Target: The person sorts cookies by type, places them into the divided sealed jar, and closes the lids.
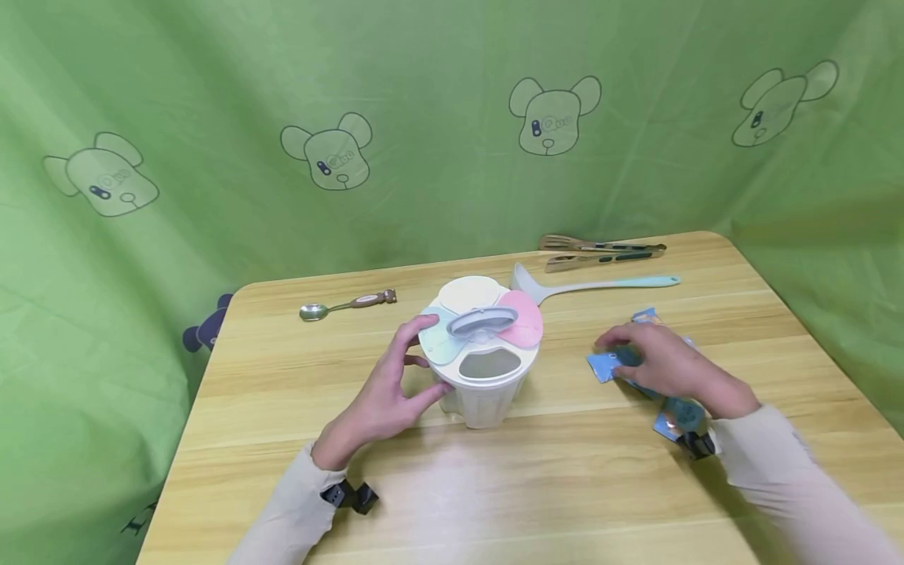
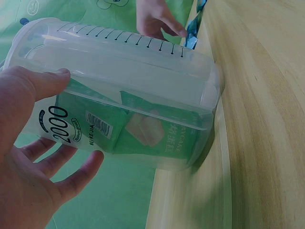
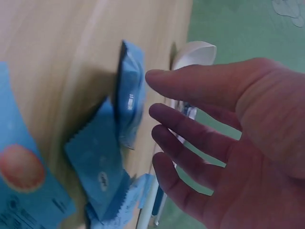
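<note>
A translucent container (image 1: 483,404) with a white, pink and pale-blue lid stands on the table, one lid compartment open and its grey flap raised. My left hand (image 1: 384,396) grips its left side, thumb on the body and a finger at the lid. Green packets (image 2: 159,131) show through the container (image 2: 133,52) wall in the left wrist view, beside the left hand (image 2: 33,162). Over blue packets (image 1: 603,366) on the right hovers my right hand (image 1: 667,365). In the right wrist view the right hand (image 3: 238,129) has parted fingers, close to an upright blue packet (image 3: 131,95).
Behind the container lies a ladle (image 1: 586,287) with a pale green handle. Tongs (image 1: 600,255) are at the back edge. A spoon (image 1: 346,306) with a brown handle rests at the back left. A green curtain (image 1: 438,157) hangs behind the table (image 1: 282,392).
</note>
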